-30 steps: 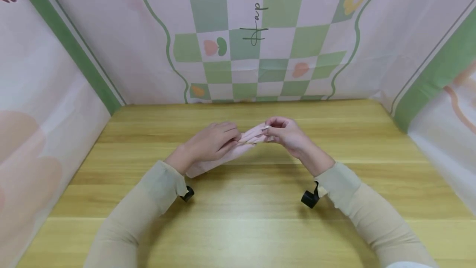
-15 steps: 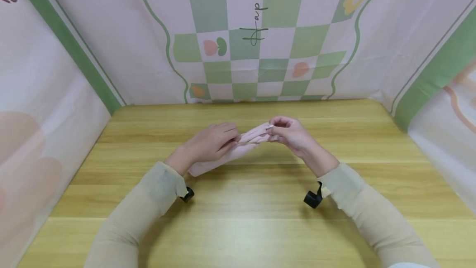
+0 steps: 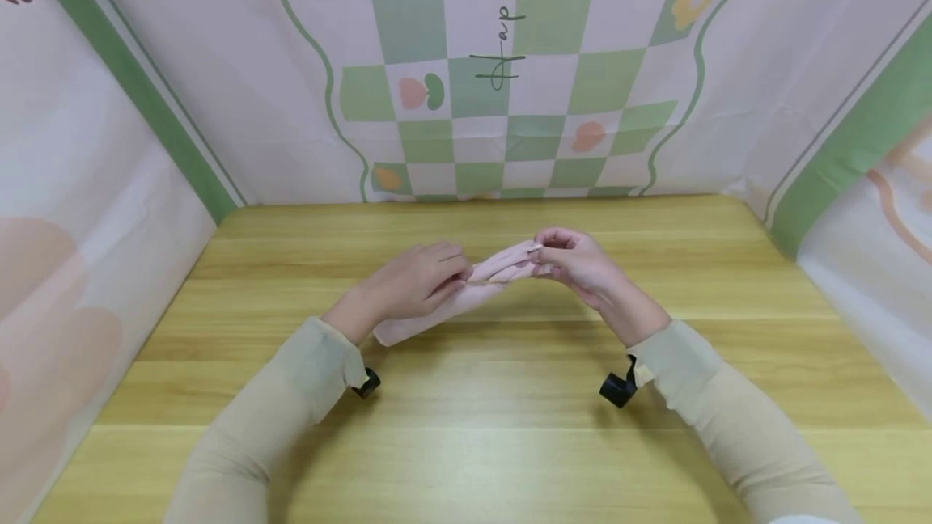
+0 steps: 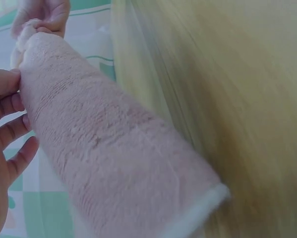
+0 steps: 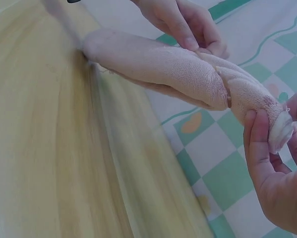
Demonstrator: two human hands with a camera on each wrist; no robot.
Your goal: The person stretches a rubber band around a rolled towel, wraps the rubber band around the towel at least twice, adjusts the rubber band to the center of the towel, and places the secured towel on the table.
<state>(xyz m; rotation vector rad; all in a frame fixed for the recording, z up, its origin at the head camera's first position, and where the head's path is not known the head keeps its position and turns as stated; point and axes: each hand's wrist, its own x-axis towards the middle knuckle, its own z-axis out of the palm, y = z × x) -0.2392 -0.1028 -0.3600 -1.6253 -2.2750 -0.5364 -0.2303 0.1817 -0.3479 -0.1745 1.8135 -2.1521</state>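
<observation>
A soft pink towel (image 3: 444,310) with a white edge is folded into a long bundle, held above the table and slanting up to the right. Near its middle, my left hand (image 3: 415,277) pinches it between thumb and fingers; the other fingers are spread apart in the left wrist view. Its bunched upper end is pinched by my right hand (image 3: 582,265). In the right wrist view the towel (image 5: 158,62) narrows and creases between the hands, where a thin brownish line crosses it. The lower end hangs loose beneath my left wrist.
A wooden table (image 3: 473,427) lies under both hands. Printed cloth with a green and white check (image 3: 480,136) hangs behind it, and white cloth panels stand at both sides. Small black cameras (image 3: 617,388) sit at the wrists.
My right hand has shifted slightly to the right, drawing the towel's end along, and the lower end has moved a little the same way. My left hand has stayed almost still.
</observation>
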